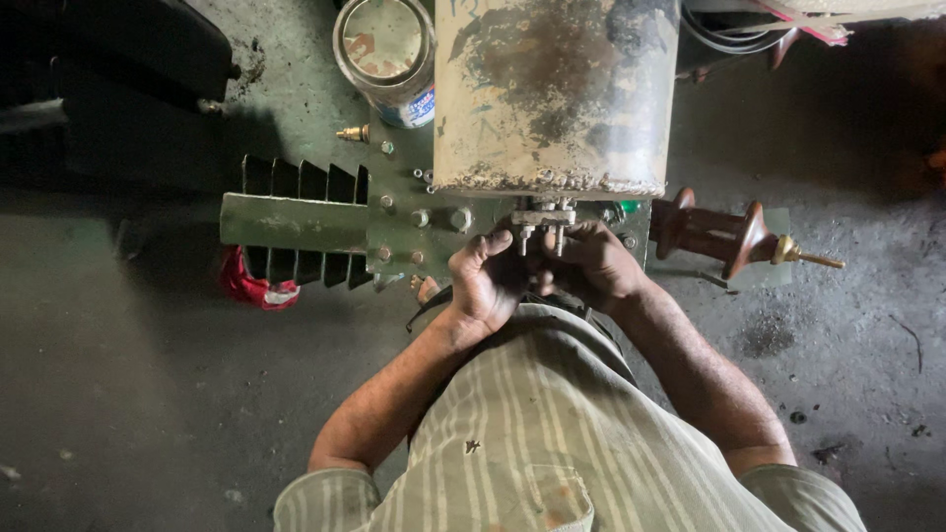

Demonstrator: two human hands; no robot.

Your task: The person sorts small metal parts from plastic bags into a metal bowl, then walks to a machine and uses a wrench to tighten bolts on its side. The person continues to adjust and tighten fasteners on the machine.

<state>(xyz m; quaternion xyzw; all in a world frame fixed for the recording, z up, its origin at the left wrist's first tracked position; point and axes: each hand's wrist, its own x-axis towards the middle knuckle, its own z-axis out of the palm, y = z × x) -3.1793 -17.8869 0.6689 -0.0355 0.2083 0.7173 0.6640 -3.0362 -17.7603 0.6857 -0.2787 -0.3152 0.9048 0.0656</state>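
Small bolted metal clamp bracket (543, 217) with two studs hanging down, sited at the lower edge of the cream, rust-stained cylindrical tank (557, 94), directly between and just above both hands. Tank sits on a green steel cover plate (409, 236) studded with bolts.

Left of the hands: green radiator fins (296, 222) projecting from the plate; a red rag (251, 286) on the floor below them. Above and left of the hands: a round tin can (386, 54) with a stained lid, and a small brass fitting (353, 132) beside it. Right of the hands: a brown ribbed porcelain bushing (714, 232) ending in a brass terminal rod (803, 256). Concrete floor (148, 394) all round, dark and oily.

Left hand (488, 276): fingers curled, fingertips touching the bracket's left stud. Right hand (591, 261): fingers curled closed around the right stud from below. Exact grip is partly hidden by the knuckles. Striped shirt (552, 433) covers the foreground.
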